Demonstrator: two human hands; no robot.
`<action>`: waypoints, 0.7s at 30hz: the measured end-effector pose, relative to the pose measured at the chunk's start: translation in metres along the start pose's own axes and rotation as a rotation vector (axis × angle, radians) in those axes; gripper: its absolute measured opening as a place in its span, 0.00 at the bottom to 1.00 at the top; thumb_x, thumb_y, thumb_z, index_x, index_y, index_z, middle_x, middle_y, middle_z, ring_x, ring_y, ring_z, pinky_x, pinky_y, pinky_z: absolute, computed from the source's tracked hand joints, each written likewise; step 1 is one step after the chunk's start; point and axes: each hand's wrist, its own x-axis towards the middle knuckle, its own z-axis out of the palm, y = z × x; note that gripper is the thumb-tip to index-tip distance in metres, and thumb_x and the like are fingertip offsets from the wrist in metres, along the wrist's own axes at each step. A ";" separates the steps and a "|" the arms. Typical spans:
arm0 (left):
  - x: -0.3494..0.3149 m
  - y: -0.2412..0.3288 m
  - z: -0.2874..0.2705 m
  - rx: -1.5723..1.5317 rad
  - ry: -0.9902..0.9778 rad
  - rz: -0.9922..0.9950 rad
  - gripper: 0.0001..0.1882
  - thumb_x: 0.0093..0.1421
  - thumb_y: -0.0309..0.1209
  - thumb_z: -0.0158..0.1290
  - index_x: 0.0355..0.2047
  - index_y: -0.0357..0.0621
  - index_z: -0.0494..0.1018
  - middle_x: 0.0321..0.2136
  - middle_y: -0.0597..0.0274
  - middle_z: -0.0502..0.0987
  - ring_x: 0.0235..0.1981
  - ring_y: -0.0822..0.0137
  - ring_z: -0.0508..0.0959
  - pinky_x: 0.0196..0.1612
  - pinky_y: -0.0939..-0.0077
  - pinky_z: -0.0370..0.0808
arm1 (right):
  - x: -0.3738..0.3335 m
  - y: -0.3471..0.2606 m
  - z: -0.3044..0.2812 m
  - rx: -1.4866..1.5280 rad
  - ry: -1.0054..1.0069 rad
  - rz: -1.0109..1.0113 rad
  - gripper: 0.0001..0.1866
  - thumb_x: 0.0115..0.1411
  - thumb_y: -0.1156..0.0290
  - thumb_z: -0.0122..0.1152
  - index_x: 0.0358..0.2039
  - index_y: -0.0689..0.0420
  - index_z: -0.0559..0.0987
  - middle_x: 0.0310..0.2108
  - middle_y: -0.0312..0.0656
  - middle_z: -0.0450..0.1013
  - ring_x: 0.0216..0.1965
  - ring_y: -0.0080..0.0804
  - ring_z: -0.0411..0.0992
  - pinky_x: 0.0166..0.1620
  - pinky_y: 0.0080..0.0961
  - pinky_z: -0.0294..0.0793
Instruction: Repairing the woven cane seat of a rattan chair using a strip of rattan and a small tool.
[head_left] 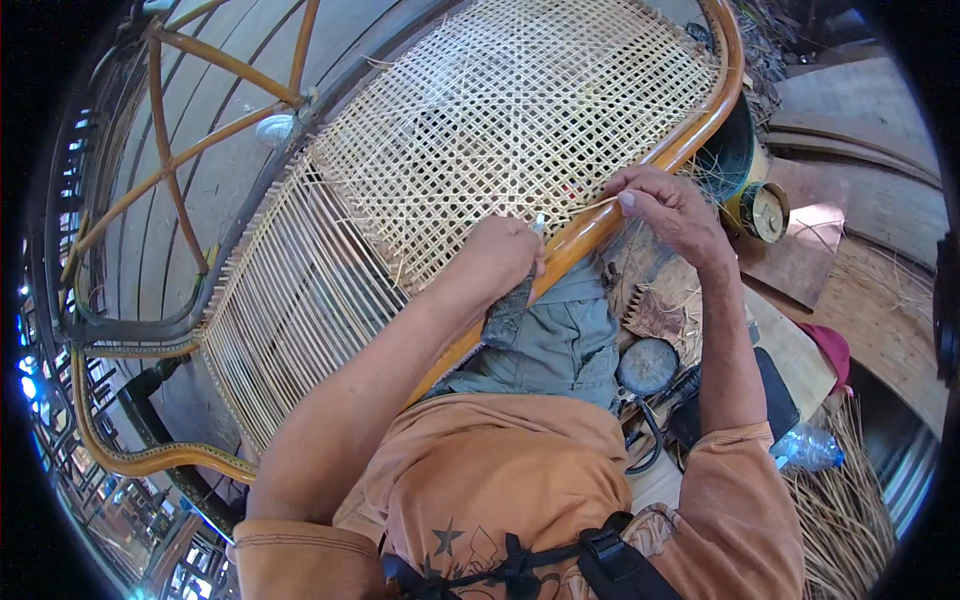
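Across my lap lies a curved wooden frame (590, 232) with a woven cane panel (500, 110) stretched inside it. The upper part is a close diagonal lattice, while the lower left shows only parallel cane strands (290, 320). My left hand (500, 262) is closed round a dark-handled tool (508, 318), resting at the panel's near edge. A short, bright tip pokes out above the fist; its exact kind is hard to make out. On the frame's right side, my right hand (672, 212) pinches a thin cane strand (597, 206) that runs left toward the weave.
A yellow and dark can (768, 212) lies to the right of the frame. Near my right forearm are a round dark object (648, 366), a plastic bottle (808, 447) and loose cane strips (845, 500). Another wooden frame (170, 160) stands at the upper left.
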 end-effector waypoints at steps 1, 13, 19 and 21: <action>-0.003 -0.003 0.001 -0.118 0.061 0.017 0.09 0.54 0.28 0.45 0.22 0.36 0.71 0.16 0.61 0.71 0.12 0.69 0.70 0.16 0.76 0.69 | 0.001 -0.003 0.000 0.000 -0.003 -0.001 0.14 0.58 0.63 0.57 0.34 0.63 0.77 0.32 0.33 0.70 0.31 0.17 0.64 0.34 0.17 0.64; -0.008 -0.017 0.038 0.933 0.620 0.443 0.06 0.54 0.28 0.47 0.26 0.36 0.69 0.19 0.46 0.75 0.22 0.49 0.78 0.25 0.58 0.75 | 0.045 -0.087 0.042 -0.825 -0.127 -0.042 0.16 0.57 0.60 0.52 0.37 0.60 0.75 0.32 0.49 0.73 0.37 0.47 0.71 0.42 0.36 0.69; -0.016 -0.021 0.048 1.120 0.713 0.546 0.04 0.54 0.26 0.46 0.28 0.39 0.69 0.22 0.53 0.76 0.21 0.56 0.79 0.23 0.64 0.76 | 0.066 -0.047 0.069 -1.013 -0.296 -0.049 0.12 0.54 0.65 0.50 0.26 0.59 0.78 0.28 0.49 0.74 0.33 0.48 0.73 0.36 0.39 0.72; -0.032 -0.022 0.048 1.138 0.657 0.527 0.04 0.54 0.27 0.46 0.28 0.39 0.69 0.22 0.53 0.76 0.21 0.55 0.79 0.23 0.64 0.76 | 0.066 -0.049 0.070 -1.046 -0.327 0.000 0.12 0.54 0.66 0.49 0.28 0.59 0.78 0.28 0.51 0.73 0.33 0.49 0.72 0.37 0.38 0.72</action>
